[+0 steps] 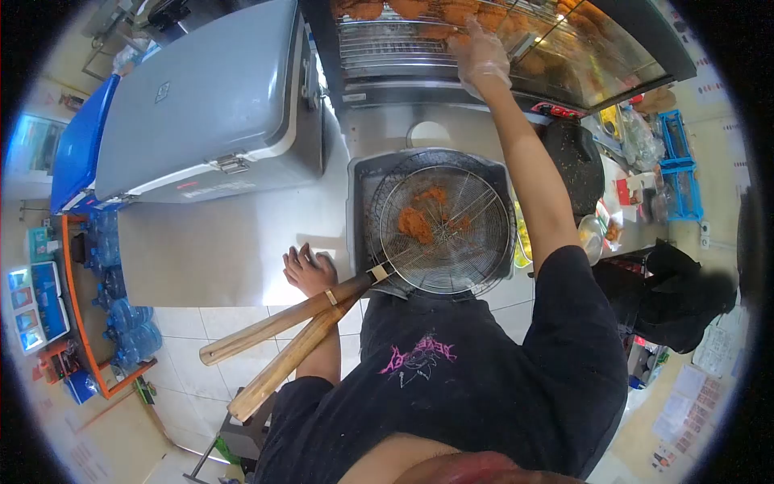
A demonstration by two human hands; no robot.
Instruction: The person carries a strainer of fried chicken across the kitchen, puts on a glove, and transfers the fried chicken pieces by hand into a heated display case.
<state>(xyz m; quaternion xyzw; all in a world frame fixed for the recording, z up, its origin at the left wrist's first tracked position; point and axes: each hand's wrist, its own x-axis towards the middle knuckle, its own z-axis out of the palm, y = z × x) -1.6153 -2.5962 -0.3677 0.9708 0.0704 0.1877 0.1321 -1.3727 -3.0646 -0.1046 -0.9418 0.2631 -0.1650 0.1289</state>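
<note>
My right hand [481, 60], in a clear plastic glove, reaches into a glass-fronted display case [387, 83]. Its fingers are stretched out beside pieces of fried food [461, 11] on the wire rack [387, 44]; no piece shows in its grip. Bare and with fingers apart, my left hand [310, 271] rests at the steel counter's edge, close to two wooden handles. In front of me a round wire skimmer [476, 262] lies over a dark rectangular tray [360, 218]. Orange-brown fried pieces [415, 225] sit in the skimmer. The wooden handles [282, 323] stick out over the counter's edge.
A large grey cooler box [201, 105] stands on the steel counter [193, 250] at left, beside a blue one [85, 145]. Water bottles [133, 323] fill a shelf at far left. Right of my arm are a black speckled object [574, 165] and blue baskets [679, 165].
</note>
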